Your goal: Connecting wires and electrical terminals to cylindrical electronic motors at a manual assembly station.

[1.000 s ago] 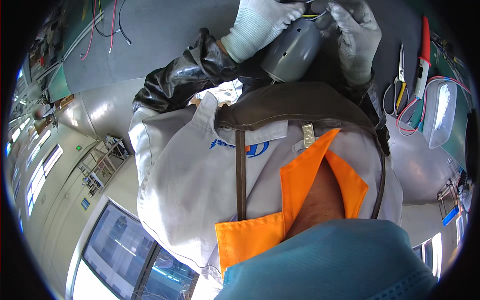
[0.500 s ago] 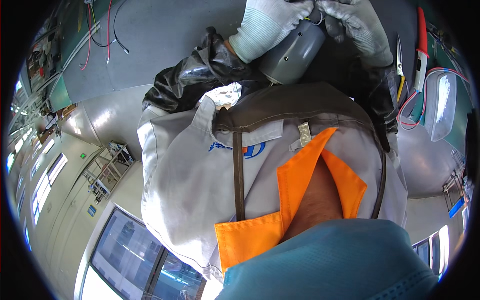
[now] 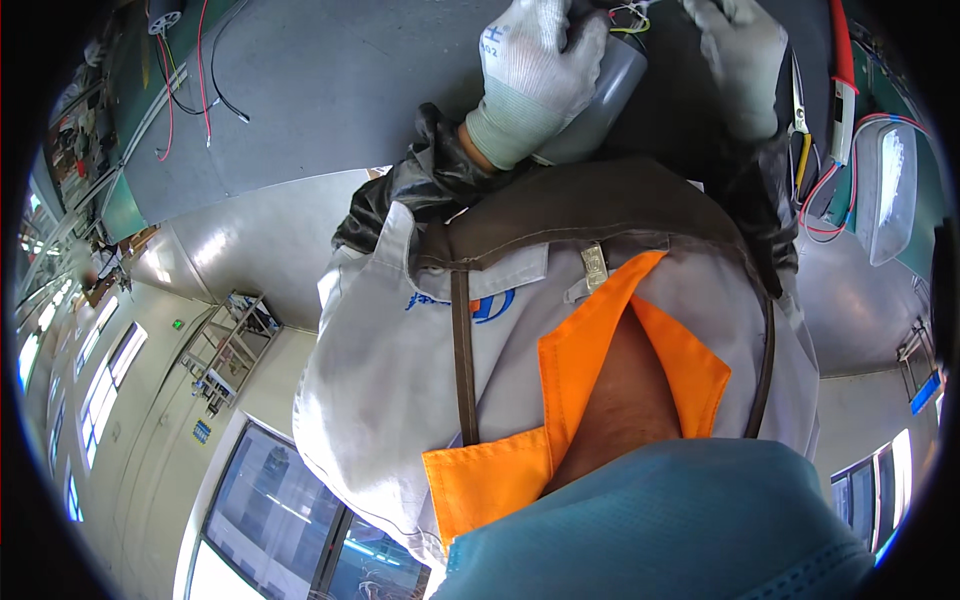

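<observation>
A grey cylindrical motor [image 3: 604, 105] lies tilted on the dark work mat, close in front of my apron. My left hand [image 3: 540, 80], in a white knit glove, is closed around its upper left side and covers much of it. Thin yellow, red and white wires [image 3: 632, 20] come out at the motor's far end, beside my left thumb. My right hand [image 3: 742, 65], gloved too, is apart from the motor on the right, its fingers bent by the wires. The upper picture edge cuts off those fingertips, so what they hold is hidden.
Scissors [image 3: 799, 125] and a red-and-white handled tool [image 3: 843, 90] lie right of my right hand, beside looped red and blue wires [image 3: 822, 212] and a clear plastic tray [image 3: 888, 205]. At the far left are another motor [image 3: 164, 14] and loose red and black wires [image 3: 206, 90].
My right hand has moved right, away from my left hand. My left hand has turned and covers more of the motor, which sits slightly farther off. The whole view has shifted a little.
</observation>
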Demonstrator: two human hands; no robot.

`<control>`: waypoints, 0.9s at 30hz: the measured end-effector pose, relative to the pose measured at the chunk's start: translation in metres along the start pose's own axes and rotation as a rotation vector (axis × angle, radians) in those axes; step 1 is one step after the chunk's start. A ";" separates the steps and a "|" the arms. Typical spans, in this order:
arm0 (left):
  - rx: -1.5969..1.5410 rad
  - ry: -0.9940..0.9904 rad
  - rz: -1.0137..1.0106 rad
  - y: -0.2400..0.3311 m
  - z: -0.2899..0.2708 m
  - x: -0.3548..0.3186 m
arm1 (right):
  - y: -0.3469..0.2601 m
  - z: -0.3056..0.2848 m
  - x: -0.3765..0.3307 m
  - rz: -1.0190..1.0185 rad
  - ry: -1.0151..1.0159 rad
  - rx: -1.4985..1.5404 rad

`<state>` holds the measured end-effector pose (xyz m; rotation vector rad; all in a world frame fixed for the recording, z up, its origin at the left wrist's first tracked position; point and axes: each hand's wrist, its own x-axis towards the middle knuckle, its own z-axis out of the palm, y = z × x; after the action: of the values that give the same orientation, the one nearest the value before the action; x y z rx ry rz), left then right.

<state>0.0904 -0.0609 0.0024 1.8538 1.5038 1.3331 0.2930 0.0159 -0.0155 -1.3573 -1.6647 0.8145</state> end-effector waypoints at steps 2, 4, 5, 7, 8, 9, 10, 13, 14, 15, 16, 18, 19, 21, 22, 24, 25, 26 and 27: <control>0.003 0.019 0.019 -0.001 0.000 0.000 | 0.015 0.008 0.014 -0.227 0.046 -0.210; 0.025 -0.001 0.071 -0.001 0.001 0.001 | 0.026 0.015 0.027 -0.344 0.092 -0.342; 0.048 -0.019 0.115 0.000 0.002 0.001 | 0.030 0.019 0.033 -0.304 0.115 -0.294; 0.099 -0.026 0.089 0.004 0.002 0.002 | 0.032 0.025 0.039 -0.369 0.102 -0.372; 0.150 -0.037 0.061 0.006 0.002 0.002 | 0.031 0.027 0.040 -0.430 0.089 -0.449; 0.204 -0.017 0.096 0.008 0.001 0.003 | 0.028 0.028 0.041 -0.490 0.127 -0.445; 0.196 -0.014 0.101 0.009 0.000 0.004 | 0.026 0.028 0.040 -0.492 0.132 -0.453; 0.314 -0.185 0.105 0.006 -0.003 0.008 | 0.013 0.024 0.031 0.375 0.063 0.602; 0.279 -0.188 0.143 0.002 -0.002 0.011 | 0.009 0.020 0.026 0.363 0.087 0.584; 0.209 -0.247 0.122 -0.003 0.000 0.015 | 0.005 0.016 0.019 0.395 -0.006 0.843; 0.139 -0.310 0.102 -0.008 0.001 0.017 | 0.001 0.010 0.011 0.421 -0.105 1.101; -0.024 -0.168 0.276 -0.019 0.008 0.026 | -0.010 0.000 -0.007 0.361 -0.282 0.927; 0.040 -0.275 0.375 -0.024 0.007 0.032 | -0.015 -0.005 -0.014 0.300 -0.326 0.886; 0.195 -0.396 0.600 -0.030 0.004 0.041 | -0.031 -0.022 -0.030 0.401 -0.339 0.777; 0.344 -0.524 0.642 -0.033 -0.001 0.045 | -0.040 -0.031 -0.034 0.502 -0.364 0.674; 0.311 -0.567 0.732 -0.033 -0.007 0.050 | -0.056 -0.039 -0.031 0.579 -0.432 0.814; 0.307 -0.579 0.752 -0.031 -0.010 0.049 | -0.063 -0.040 -0.025 0.621 -0.328 0.744; 0.326 -0.611 0.740 -0.028 -0.011 0.050 | -0.070 -0.033 -0.019 0.653 -0.219 0.685; 0.361 -0.646 0.708 -0.025 -0.012 0.048 | -0.072 -0.032 -0.006 0.463 -0.355 0.764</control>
<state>0.0657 -0.0118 0.0086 2.8462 0.7972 0.5627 0.2896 -0.0059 0.0604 -1.0727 -1.0671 1.8233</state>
